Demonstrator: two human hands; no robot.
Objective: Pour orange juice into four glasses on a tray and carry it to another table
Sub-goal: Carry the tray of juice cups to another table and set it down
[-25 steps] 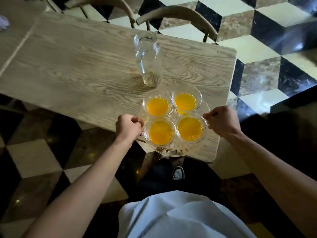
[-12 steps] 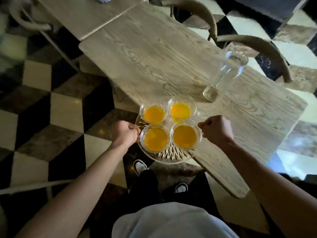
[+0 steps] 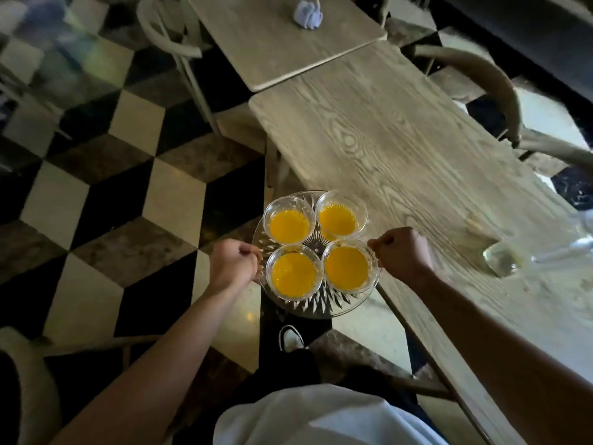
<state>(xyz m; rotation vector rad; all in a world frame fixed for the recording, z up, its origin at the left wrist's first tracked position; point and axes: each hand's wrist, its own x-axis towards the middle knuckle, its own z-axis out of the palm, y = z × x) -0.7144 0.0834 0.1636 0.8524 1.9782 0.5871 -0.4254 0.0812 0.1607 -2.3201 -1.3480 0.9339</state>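
A round cut-glass tray (image 3: 324, 301) carries several clear glasses of orange juice (image 3: 290, 224), packed close together. My left hand (image 3: 231, 264) grips the tray's left rim and my right hand (image 3: 402, 253) grips its right rim. The tray hangs in the air, mostly over the checkered floor, at the near-left edge of the wooden table (image 3: 401, 149). The empty glass jug (image 3: 503, 260) stands on that table to the right, blurred.
A second wooden table (image 3: 272, 43) adjoins the first at the far end, with a crumpled pale cloth (image 3: 308, 14) on it. Curved-back chairs stand at the top left (image 3: 167, 36), right (image 3: 500, 88) and bottom left (image 3: 32, 380). My shoe (image 3: 290, 338) shows below the tray.
The tray has been lifted off the table and carried left, out over the floor. My view has swung left, so the jug now sits far right and the second table shows.
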